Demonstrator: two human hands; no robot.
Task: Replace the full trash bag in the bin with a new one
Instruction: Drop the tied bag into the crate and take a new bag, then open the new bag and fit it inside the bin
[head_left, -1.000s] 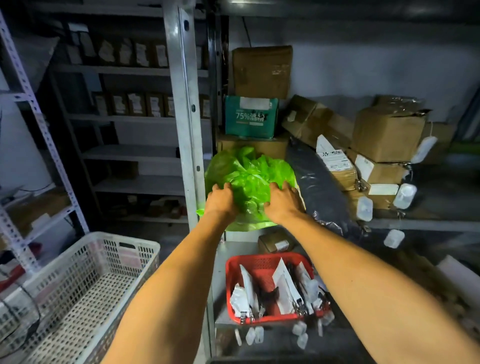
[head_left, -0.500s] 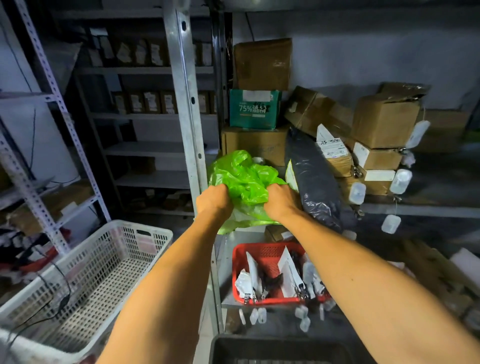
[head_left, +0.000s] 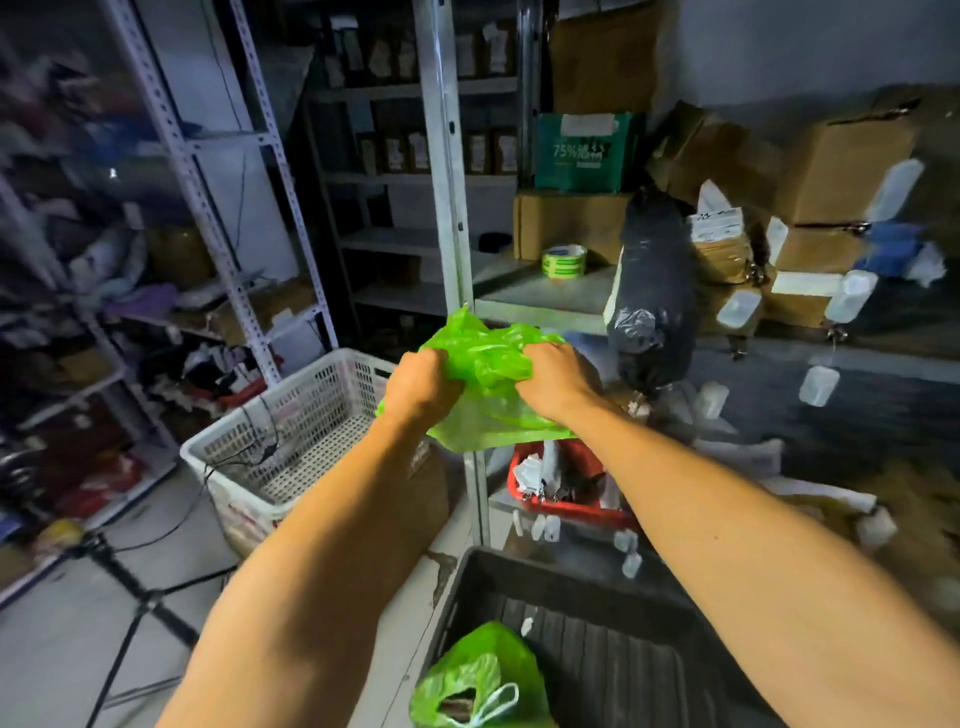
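A crumpled new green trash bag hangs in front of me at chest height. My left hand grips its left side and my right hand grips its right side, both with fingers closed in the plastic. Below, at the bottom edge of the head view, a filled green bag with a white tie sits at the near left corner of a black ribbed bin. The bin's far rim shows under my right forearm.
A white perforated basket stands on the floor to the left, with a tripod leg nearer. A metal shelf post rises ahead. A red basket, a black bag, a tape roll and cardboard boxes fill the shelves on the right.
My hands drew the new green bag down and back from the shelf, bunching it. The view tilted down, bringing the black bin and the filled green bag into sight.
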